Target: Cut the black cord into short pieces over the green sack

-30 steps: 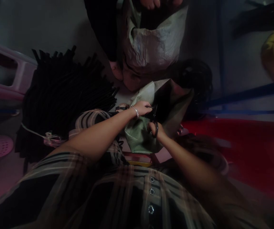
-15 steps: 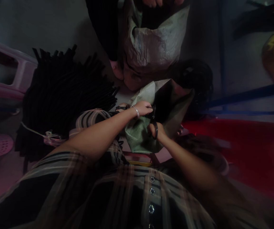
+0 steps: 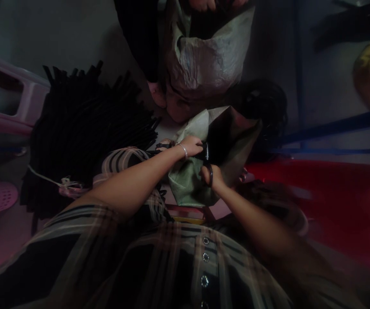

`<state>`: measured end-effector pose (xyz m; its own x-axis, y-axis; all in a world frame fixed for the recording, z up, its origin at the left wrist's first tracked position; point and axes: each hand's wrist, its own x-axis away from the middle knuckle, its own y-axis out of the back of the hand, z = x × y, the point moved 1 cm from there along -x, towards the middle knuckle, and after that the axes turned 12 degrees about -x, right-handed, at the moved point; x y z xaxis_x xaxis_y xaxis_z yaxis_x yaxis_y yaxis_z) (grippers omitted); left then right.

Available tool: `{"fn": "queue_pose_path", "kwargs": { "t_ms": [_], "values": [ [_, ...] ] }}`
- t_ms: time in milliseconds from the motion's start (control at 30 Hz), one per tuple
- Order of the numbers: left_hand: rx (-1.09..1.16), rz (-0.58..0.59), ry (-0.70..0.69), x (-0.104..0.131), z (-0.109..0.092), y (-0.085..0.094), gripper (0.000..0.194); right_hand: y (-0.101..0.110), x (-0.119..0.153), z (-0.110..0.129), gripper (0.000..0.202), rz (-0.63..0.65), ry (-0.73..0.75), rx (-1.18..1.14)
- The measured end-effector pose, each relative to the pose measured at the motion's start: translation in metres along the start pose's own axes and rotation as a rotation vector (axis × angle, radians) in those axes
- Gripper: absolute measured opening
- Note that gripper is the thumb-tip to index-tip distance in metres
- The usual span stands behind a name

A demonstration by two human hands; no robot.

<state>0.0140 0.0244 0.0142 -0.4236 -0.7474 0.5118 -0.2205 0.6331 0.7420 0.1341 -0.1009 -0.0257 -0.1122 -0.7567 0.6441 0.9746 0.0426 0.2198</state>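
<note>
While the right hand (image 3: 217,177) held black-handled metal scissors (image 3: 211,171) at the mouth of an open grey-green plastic-looking sack (image 3: 188,184), the blades (image 3: 207,151) had swung nearer the left hand (image 3: 192,146), which apparently pinched a small dark piece (image 3: 200,154), suggesting cutting under way.

Shiny metal scissor blades (image 3: 207,151), creased plastic sack (image 3: 187,185)

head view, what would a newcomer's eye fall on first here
Probably the big shaggy bundle of black strips at left, tied near its lower end with pale string, and the bright red surface at right. Between them, the right hand holds dark-handled scissors at the open greenish bag, the left hand close by. Beyond stands a larger crinkled sack, top centre.
</note>
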Motion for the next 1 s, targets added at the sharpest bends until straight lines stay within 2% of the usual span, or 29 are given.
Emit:
{"fn": "queue_pose_path", "kwargs": {
  "t_ms": [133, 200, 367, 467, 533, 633, 800, 900, 1000],
  "values": [
    [-0.179, -0.031, -0.065, -0.002, 0.005, 0.001, 0.031, 0.003, 0.001, 0.018, 0.026, -0.088, -0.048, -0.035],
    [-0.198, -0.036, -0.065, -0.005, 0.008, 0.002, 0.03, 0.005, 0.001, 0.026, 0.027, -0.102, -0.067, -0.08],
    [-0.026, -0.016, -0.06, -0.007, 0.008, 0.004, 0.03, 0.008, 0.001, 0.026, 0.028, -0.066, -0.015, -0.082],
    [0.07, 0.063, -0.125, -0.003, 0.002, 0.001, 0.035, 0.011, 0.001, 0.029, 0.029, -0.127, 0.004, -0.088],
    [0.1, 0.104, -0.189, 0.0, -0.003, -0.002, 0.038, 0.013, 0.0, 0.034, 0.031, -0.167, 0.029, -0.16],
    [0.1, 0.111, -0.273, 0.003, -0.007, -0.007, 0.041, 0.014, -0.002, 0.039, 0.029, -0.15, 0.058, -0.326],
    [-0.017, 0.036, -0.349, 0.002, -0.002, -0.004, 0.036, 0.017, -0.012, 0.035, 0.024, -0.185, 0.058, -0.599],
    [-0.179, -0.046, -0.289, 0.003, 0.005, 0.006, 0.027, 0.032, -0.021, 0.037, 0.021, -0.284, 0.092, -0.751],
    [-0.224, -0.115, -0.279, 0.007, 0.009, 0.015, 0.031, 0.046, -0.026, 0.042, 0.017, -0.344, 0.066, -0.855]
  ]
}}
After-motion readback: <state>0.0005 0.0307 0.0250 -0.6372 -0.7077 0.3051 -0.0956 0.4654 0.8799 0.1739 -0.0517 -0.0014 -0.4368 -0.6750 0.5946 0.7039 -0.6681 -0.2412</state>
